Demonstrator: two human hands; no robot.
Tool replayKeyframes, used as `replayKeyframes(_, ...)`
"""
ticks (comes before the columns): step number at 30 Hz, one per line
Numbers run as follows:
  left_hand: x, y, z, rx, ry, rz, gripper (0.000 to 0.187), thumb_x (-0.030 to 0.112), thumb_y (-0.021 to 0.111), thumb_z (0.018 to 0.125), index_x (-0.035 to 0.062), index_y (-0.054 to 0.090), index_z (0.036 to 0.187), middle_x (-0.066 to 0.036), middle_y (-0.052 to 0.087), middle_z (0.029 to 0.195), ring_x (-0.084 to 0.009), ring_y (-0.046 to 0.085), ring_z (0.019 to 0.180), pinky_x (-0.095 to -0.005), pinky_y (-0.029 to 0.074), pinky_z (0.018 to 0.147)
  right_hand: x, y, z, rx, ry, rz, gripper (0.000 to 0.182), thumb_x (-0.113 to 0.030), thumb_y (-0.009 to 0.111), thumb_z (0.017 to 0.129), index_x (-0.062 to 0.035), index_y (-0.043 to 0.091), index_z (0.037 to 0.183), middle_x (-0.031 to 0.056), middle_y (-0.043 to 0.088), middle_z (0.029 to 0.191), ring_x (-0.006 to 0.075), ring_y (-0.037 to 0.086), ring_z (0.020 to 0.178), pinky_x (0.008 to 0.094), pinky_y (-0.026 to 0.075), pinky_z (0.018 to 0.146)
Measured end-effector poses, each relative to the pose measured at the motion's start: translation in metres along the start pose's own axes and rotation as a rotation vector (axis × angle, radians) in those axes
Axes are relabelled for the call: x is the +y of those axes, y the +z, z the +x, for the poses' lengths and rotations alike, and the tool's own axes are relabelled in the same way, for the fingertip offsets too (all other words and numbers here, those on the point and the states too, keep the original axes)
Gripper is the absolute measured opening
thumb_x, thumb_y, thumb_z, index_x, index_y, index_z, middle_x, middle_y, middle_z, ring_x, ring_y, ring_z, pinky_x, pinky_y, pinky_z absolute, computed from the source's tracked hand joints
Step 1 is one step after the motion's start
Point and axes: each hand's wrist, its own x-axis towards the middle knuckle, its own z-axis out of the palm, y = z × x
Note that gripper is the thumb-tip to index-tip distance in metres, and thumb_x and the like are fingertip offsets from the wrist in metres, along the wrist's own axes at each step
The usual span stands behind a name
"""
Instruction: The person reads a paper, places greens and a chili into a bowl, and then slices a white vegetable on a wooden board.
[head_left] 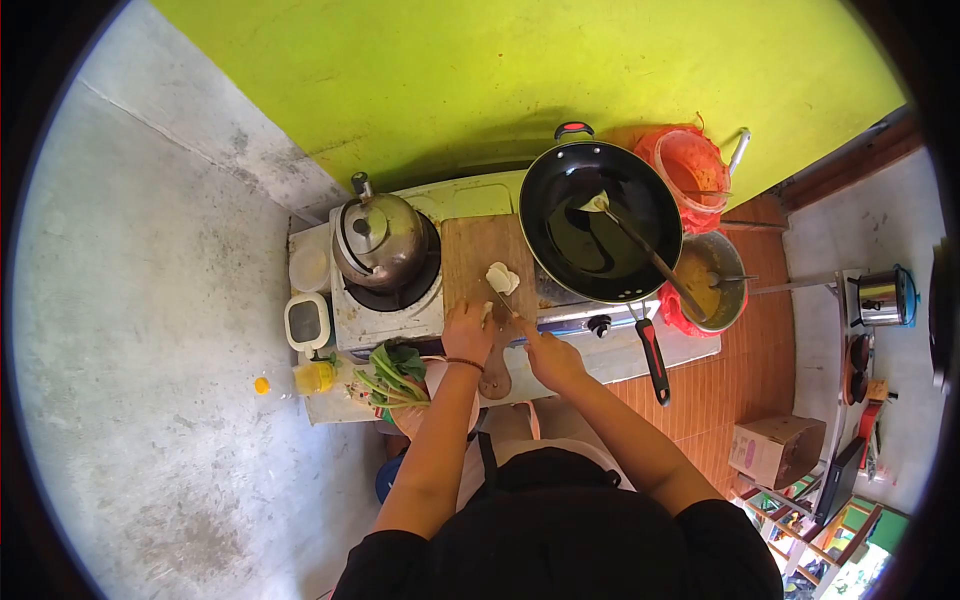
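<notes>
While pressing down with the left hand (467, 333), fingers curled on a pale piece (487, 312) atop the cutting board (480, 250). Right hand (550, 360) clenched round a knife (505, 303), beside the black wok (598, 220).

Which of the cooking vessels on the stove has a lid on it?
The steel kettle on the left burner: a lid with a knob covers it. The black wok on the right is open, with a spatula resting in it.

Item under left hand (467, 333) hidden; knife (503, 303) blade too small.
</notes>
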Motion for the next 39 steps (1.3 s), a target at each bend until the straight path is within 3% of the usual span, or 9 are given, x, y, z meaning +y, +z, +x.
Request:
replayKeyframes(2, 0.002, -0.006, 0.004, -0.011, -0.075, -0.02, 0.04, 0.011, 0.07, 0.073, 0.0027, 0.063, 0.112, -0.014, 0.056, 0.111, -0.0358, 0.057, 0.101, -0.0432, 0.049, 0.087, 0.001, -0.001, -0.002, 0.003, -0.012, 0.008, 0.057, -0.018, 0.049, 0.096, -0.0218, 0.026, 0.148, 0.0227, 0.062, 0.097, 0.0398, 0.065, 0.084, 0.0497, 0.054, 0.071)
replayKeyframes(5, -0.003, -0.01, 0.014, -0.012, 0.114, 0.039, 0.04, 0.008, 0.067, 0.076, 0.0018, 0.062, 0.115, -0.013, 0.054, 0.115, -0.0361, 0.054, 0.105, -0.0435, 0.047, 0.09, 0.003, 0.005, -0.007, 0.014, -0.036, 0.03, 0.055, -0.019, 0.049, 0.096, -0.0213, 0.028, 0.147, 0.0227, 0.062, 0.096, 0.0397, 0.065, 0.082, 0.0495, 0.054, 0.07)
replayKeyframes(8, -0.006, 0.0, 0.0, 0.077, 0.057, -0.15, 0.039, 0.007, 0.066, 0.078, 0.0019, 0.062, 0.117, -0.014, 0.057, 0.115, -0.035, 0.053, 0.108, -0.0437, 0.045, 0.092, 0.001, 0.005, -0.012, 0.008, -0.038, 0.017, 0.054, -0.019, 0.049, 0.096, -0.0217, 0.029, 0.146, 0.0228, 0.062, 0.095, 0.0396, 0.066, 0.08, 0.049, 0.054, 0.069)
replayKeyframes(11, -0.017, 0.001, -0.009, 0.055, 0.019, -0.109, 0.039, 0.009, 0.066, 0.08, 0.0021, 0.062, 0.118, -0.015, 0.061, 0.115, -0.0352, 0.054, 0.107, -0.0423, 0.044, 0.094, -0.005, 0.0, -0.018, -0.012, -0.034, -0.002, 0.055, -0.018, 0.048, 0.096, -0.0229, 0.028, 0.147, 0.0228, 0.062, 0.095, 0.0393, 0.066, 0.079, 0.0481, 0.054, 0.068)
replayKeyframes(16, -0.014, 0.003, -0.004, 0.065, 0.013, -0.174, 0.031, 0.008, 0.065, 0.081, 0.0024, 0.067, 0.111, -0.014, 0.066, 0.111, -0.0343, 0.057, 0.104, -0.041, 0.046, 0.093, -0.009, -0.002, -0.019, -0.017, -0.048, -0.033, 0.055, -0.018, 0.045, 0.097, -0.0242, 0.027, 0.149, 0.0233, 0.061, 0.097, 0.0391, 0.066, 0.078, 0.0469, 0.055, 0.068)
replayKeyframes(25, -0.011, 0.006, 0.006, 0.052, 0.009, -0.123, 0.022, 0.008, 0.064, 0.081, 0.0013, 0.07, 0.101, -0.014, 0.068, 0.103, -0.0333, 0.06, 0.098, -0.0401, 0.048, 0.089, -0.018, -0.007, -0.015, -0.076, -0.014, -0.093, 0.07, -0.005, 0.045, 0.087, -0.0268, 0.025, 0.151, 0.0252, 0.059, 0.098, 0.0402, 0.066, 0.08, 0.0461, 0.055, 0.067)
replayKeyframes(34, -0.014, 0.009, 0.005, 0.042, -0.06, -0.191, 0.021, 0.007, 0.066, 0.08, 0.0018, 0.071, 0.1, -0.015, 0.068, 0.101, -0.0342, 0.06, 0.096, -0.0404, 0.047, 0.089, -0.015, 0.009, 0.021, -0.007, -0.058, -0.146, 0.066, -0.009, 0.049, 0.089, -0.027, 0.028, 0.149, 0.0238, 0.061, 0.095, 0.0409, 0.065, 0.078, 0.0486, 0.054, 0.067)
replayKeyframes(39, -0.019, 0.015, 0.004, 0.075, -0.051, -0.219, 0.023, 0.006, 0.065, 0.08, 0.0014, 0.072, 0.102, -0.016, 0.068, 0.099, -0.0343, 0.061, 0.096, -0.0401, 0.047, 0.089, -0.01, 0.011, 0.017, 0.047, -0.077, 0.059, 0.063, -0.012, 0.05, 0.091, -0.0255, 0.028, 0.149, 0.0217, 0.062, 0.092, 0.0411, 0.064, 0.079, 0.0489, 0.053, 0.07)
